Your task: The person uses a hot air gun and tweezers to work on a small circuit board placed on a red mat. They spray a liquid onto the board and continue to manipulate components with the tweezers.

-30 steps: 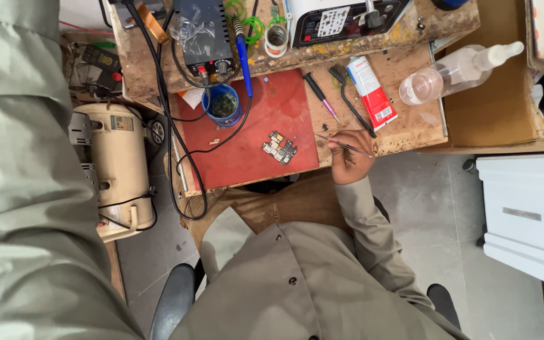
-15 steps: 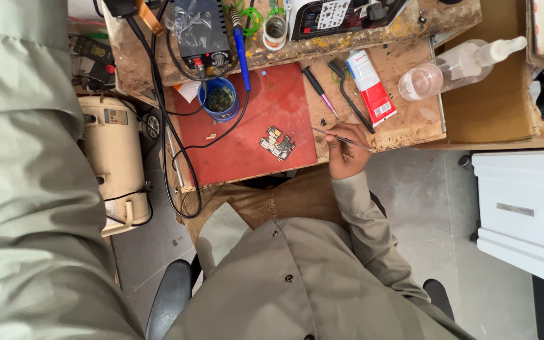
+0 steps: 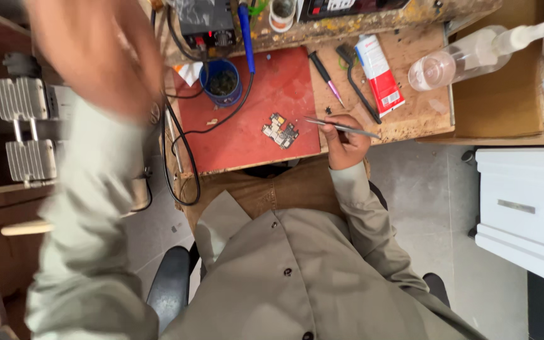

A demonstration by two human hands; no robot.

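- Left hand (image 3: 96, 53), raised and blurred; fingers seem spread, holding nothing.
- Red mat (image 3: 247, 135), left of the right hand.
- Right hand (image 3: 346, 140), fingers pinched around tweezers (image 3: 341, 126).
- Small circuit board (image 3: 280, 131), just beyond the tweezer tips.

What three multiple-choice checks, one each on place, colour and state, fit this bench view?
1. The circuit board lies:
A. on the red mat
B. in the blue cup
C. on the floor

2. The soldering iron handle is:
A. yellow
B. blue
C. white

3. The right hand:
A. is empty
B. grips the clear bottle
C. holds tweezers

Key: 1 A, the board rests flat on the mat; 2 B, the handle by the cup is blue; 3 C, the fingers pinch the metal tweezers, tips pointing toward the board.
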